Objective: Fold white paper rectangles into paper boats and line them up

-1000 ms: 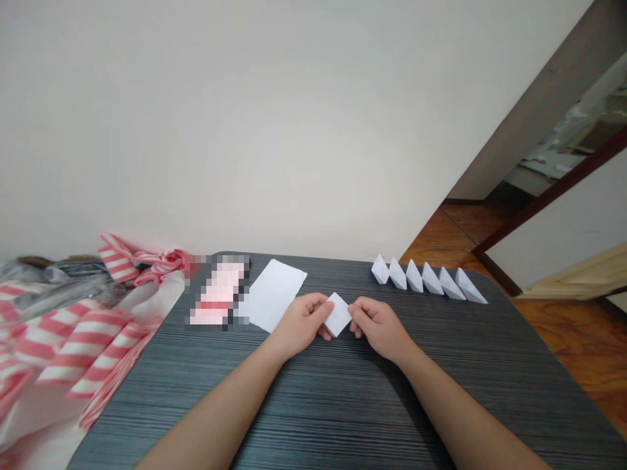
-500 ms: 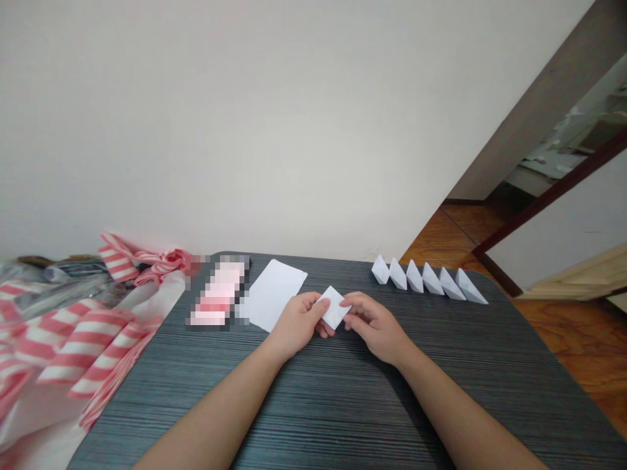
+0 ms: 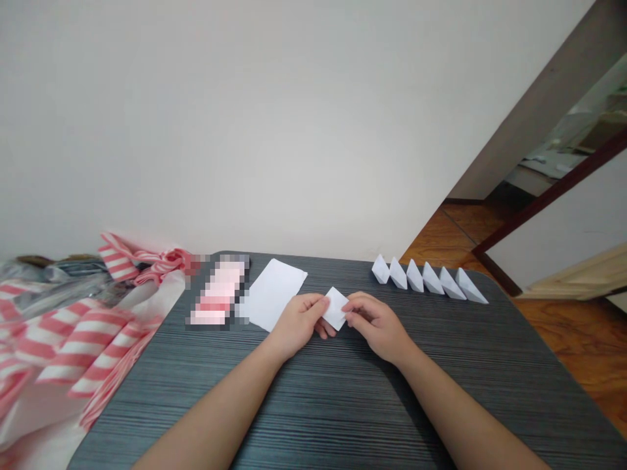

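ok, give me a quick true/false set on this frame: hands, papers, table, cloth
1. The left hand holds the small folded paper. True.
2. The right hand rests far from that paper. False: its fingers are at the paper's right corner.
3. Six folded shapes form a row on the right side of the table. True.
4. The larger white paper lies right of that row. False: it lies to the left.
5. The striped cloth is green and white. False: pinkish red and white.

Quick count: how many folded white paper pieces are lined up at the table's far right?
6, in one row: leftmost piece, second, third, fourth, fifth, and rightmost piece nearest the table's right edge. None looks hidden.
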Motion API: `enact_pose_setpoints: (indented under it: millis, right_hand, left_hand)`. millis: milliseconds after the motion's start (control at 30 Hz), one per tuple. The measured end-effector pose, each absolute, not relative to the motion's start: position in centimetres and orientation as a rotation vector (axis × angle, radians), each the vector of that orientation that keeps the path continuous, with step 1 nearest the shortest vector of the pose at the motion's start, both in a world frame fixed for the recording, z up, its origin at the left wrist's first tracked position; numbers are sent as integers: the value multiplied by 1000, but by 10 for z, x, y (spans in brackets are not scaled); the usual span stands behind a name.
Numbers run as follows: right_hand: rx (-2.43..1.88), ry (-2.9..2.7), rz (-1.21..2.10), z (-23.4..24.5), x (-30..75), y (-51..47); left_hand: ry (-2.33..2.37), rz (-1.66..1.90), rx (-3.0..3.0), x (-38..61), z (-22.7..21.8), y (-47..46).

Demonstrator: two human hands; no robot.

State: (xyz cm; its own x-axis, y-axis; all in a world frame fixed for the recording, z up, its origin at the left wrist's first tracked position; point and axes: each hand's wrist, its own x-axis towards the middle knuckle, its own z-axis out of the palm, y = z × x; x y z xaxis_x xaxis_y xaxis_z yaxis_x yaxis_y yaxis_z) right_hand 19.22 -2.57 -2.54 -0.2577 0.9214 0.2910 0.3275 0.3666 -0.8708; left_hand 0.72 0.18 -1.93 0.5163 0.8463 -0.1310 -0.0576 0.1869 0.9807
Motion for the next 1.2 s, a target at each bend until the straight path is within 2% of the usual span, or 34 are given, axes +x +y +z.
enact_pose_setpoints:
  millis: [1200]
  right_hand:
    - [-1435,-1748,616,-23,191,-28]
  left_hand:
    - [796,650,1415,9,-15,-5]
